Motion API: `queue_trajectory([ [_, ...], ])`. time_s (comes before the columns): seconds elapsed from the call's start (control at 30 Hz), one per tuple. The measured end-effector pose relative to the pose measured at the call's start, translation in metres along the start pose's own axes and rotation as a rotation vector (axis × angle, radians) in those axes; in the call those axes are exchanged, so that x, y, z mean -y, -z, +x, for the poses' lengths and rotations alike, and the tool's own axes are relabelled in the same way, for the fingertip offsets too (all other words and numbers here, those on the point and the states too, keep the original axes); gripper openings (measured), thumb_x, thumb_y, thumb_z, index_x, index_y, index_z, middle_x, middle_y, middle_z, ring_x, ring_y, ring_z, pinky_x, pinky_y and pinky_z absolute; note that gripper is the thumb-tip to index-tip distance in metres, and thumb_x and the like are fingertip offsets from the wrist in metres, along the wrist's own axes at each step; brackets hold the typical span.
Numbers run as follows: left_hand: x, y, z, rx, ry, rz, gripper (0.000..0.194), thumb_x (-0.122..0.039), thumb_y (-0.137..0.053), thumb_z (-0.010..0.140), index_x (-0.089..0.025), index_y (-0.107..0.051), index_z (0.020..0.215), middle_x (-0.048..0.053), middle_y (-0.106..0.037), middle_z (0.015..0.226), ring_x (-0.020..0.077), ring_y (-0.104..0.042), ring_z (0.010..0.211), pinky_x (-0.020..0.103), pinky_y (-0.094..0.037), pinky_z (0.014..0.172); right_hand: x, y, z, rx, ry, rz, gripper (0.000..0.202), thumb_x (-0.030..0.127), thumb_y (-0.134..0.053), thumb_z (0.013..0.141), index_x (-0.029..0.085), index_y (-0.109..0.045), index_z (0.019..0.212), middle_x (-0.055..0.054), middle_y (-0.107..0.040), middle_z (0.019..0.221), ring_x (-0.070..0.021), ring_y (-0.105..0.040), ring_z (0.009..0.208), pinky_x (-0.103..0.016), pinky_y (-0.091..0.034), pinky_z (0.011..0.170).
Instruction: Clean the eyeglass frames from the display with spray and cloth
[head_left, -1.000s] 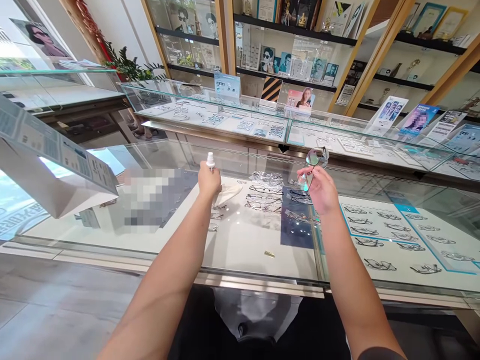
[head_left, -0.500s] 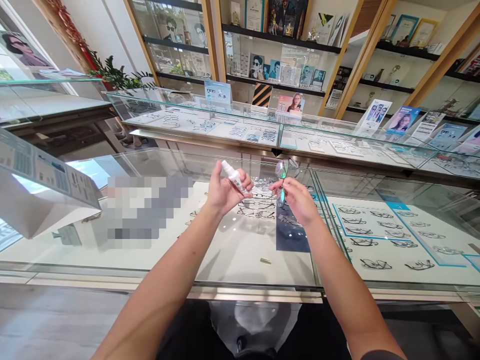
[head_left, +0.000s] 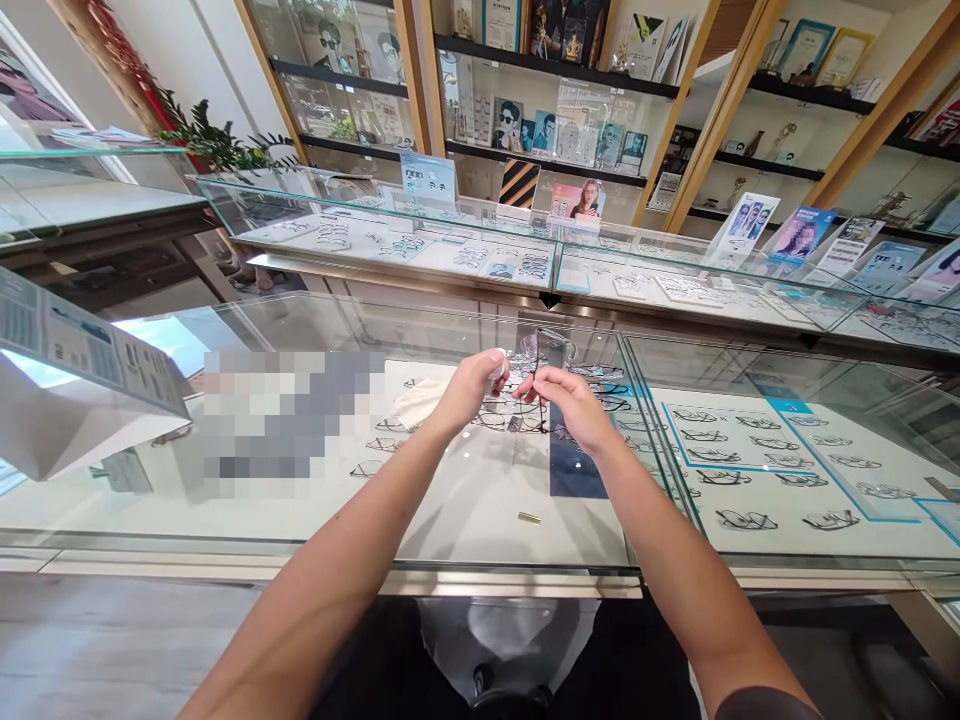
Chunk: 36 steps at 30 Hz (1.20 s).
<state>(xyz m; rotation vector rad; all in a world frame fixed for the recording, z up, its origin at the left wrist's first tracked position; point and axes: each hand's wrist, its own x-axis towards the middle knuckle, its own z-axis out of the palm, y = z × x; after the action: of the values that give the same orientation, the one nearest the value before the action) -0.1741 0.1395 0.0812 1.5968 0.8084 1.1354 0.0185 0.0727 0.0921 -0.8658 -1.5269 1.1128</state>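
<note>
Above the glass counter, my right hand (head_left: 566, 400) pinches a pair of eyeglasses (head_left: 538, 352) by the frame, with the lenses pointing away. My left hand (head_left: 476, 385) is closed around the small white spray bottle (head_left: 495, 372), which is mostly hidden by the fingers and thumb. The two hands are close together, with the bottle's side facing the glasses. A cream cloth (head_left: 420, 403) lies left of my left hand. Rows of eyeglasses and a dark blue panel (head_left: 574, 465) show beneath the hands.
A small gold bar (head_left: 529, 518) lies near the front of the counter (head_left: 465, 530). A folded white display card (head_left: 90, 380) stands at the left. More framed glasses (head_left: 747, 520) are at the right. Another glass showcase (head_left: 360, 262) runs across behind.
My left hand has turned and moved right, toward the glasses. My right hand has shifted left with the glasses, which have turned. The cream cloth now shows beside my left forearm.
</note>
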Motion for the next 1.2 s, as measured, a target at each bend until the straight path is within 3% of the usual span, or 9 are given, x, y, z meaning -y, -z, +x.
queue_trajectory([
  [0.13,0.002,0.0,0.0,0.019,0.002,0.022,0.047,-0.062,-0.051,0.093,-0.021,-0.059,0.071,0.003,-0.055,0.068,0.0187,-0.05,0.063,0.034,-0.042,0.062,0.002,-0.003,0.0,0.014,-0.002,0.003,0.029,0.051,-0.069,0.094,0.025,-0.077,0.082,-0.003,-0.077,0.089,-0.0214,-0.063,0.087,-0.035,-0.048,0.085],
  [0.33,0.004,0.0,-0.001,0.087,0.003,-0.041,0.05,-0.065,-0.05,0.097,-0.021,-0.06,0.076,0.003,-0.056,0.073,0.0191,-0.053,0.068,0.033,-0.044,0.065,0.001,-0.001,0.0,0.028,0.011,0.029,0.025,0.043,-0.066,0.097,0.025,-0.078,0.084,-0.003,-0.078,0.091,-0.0202,-0.063,0.088,-0.034,-0.047,0.085],
  [0.47,-0.001,-0.003,-0.003,0.087,-0.006,-0.037,0.051,-0.066,-0.05,0.096,-0.021,-0.06,0.075,0.003,-0.056,0.073,0.0195,-0.052,0.07,0.034,-0.046,0.069,-0.004,0.005,0.002,-0.05,0.008,0.099,0.023,0.043,-0.067,0.096,0.025,-0.075,0.085,-0.003,-0.078,0.097,-0.0191,-0.063,0.089,-0.032,-0.046,0.083],
  [0.63,-0.007,-0.009,-0.006,0.19,-0.017,0.064,0.047,-0.064,-0.051,0.094,-0.022,-0.059,0.072,0.004,-0.056,0.07,0.0208,-0.052,0.067,0.036,-0.045,0.068,-0.009,0.011,0.004,-0.169,0.011,0.187,0.024,0.048,-0.068,0.095,0.026,-0.076,0.091,-0.004,-0.079,0.103,-0.0194,-0.065,0.089,-0.031,-0.048,0.08],
  [0.87,-0.001,-0.015,-0.008,0.245,-0.034,0.1,0.049,-0.065,-0.052,0.094,-0.022,-0.059,0.071,0.004,-0.056,0.072,0.0204,-0.051,0.068,0.036,-0.045,0.068,-0.01,0.013,0.006,-0.194,-0.011,0.202,0.025,0.051,-0.069,0.095,0.027,-0.073,0.089,-0.004,-0.079,0.105,-0.0198,-0.067,0.089,-0.032,-0.052,0.081],
  [0.97,0.0,-0.008,-0.005,0.144,0.038,-0.002,0.051,-0.069,-0.055,0.093,-0.021,-0.061,0.075,0.004,-0.057,0.073,0.0201,-0.054,0.068,0.036,-0.052,0.07,-0.005,0.013,0.005,-0.2,-0.025,0.212,0.026,0.053,-0.07,0.093,0.027,-0.074,0.091,-0.004,-0.079,0.103,-0.0209,-0.067,0.091,-0.033,-0.053,0.084],
  [1.07,0.006,0.01,0.005,-0.043,0.075,-0.132,0.053,-0.074,-0.059,0.09,-0.021,-0.063,0.083,0.004,-0.059,0.078,0.0207,-0.058,0.073,0.04,-0.058,0.08,0.0,0.012,0.005,-0.211,-0.032,0.249,0.025,0.052,-0.072,0.09,0.026,-0.073,0.088,-0.005,-0.079,0.098,-0.0212,-0.067,0.091,-0.033,-0.053,0.083],
  [1.2,0.025,0.049,0.024,-0.371,0.039,0.0,0.029,-0.052,-0.065,0.09,-0.023,-0.061,0.093,0.005,-0.064,0.09,0.0238,-0.063,0.087,0.041,-0.054,0.091,0.004,0.012,0.003,-0.206,-0.024,0.259,0.022,0.048,-0.072,0.09,0.027,-0.073,0.088,-0.005,-0.079,0.097,-0.0213,-0.067,0.092,-0.033,-0.053,0.085],
])
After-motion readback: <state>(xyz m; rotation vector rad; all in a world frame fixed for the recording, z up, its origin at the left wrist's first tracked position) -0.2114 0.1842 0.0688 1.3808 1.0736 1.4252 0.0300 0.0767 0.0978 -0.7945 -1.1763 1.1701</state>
